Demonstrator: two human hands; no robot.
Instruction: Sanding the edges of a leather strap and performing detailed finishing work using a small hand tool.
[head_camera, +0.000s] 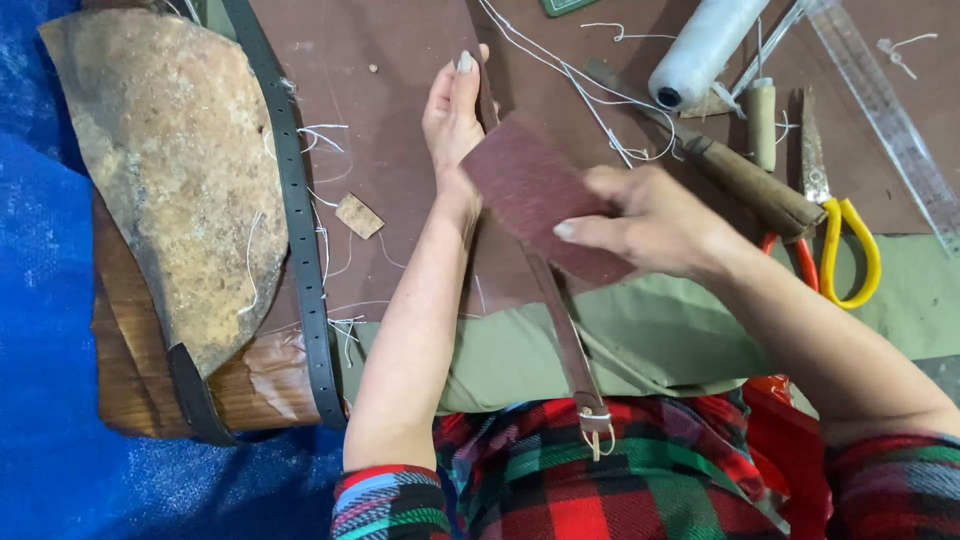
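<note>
Left hand (452, 120) closed in a grip on brown leather strap (560, 320); right hand (655, 222) pinching reddish sheet, probably sandpaper (535, 195), against strap. Nearby on surface (400, 180): black belt (300, 220), yellow-handled scissors (845, 240), thread spool (705, 45).

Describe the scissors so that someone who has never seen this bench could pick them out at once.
Start at the big white spool of thread at the top right of the brown work surface. Go down past the wooden-handled tool lying diagonally beside it. The scissors lie just right of that, blades pointing away; their yellow and red finger loops are the only bright handles there.
</note>
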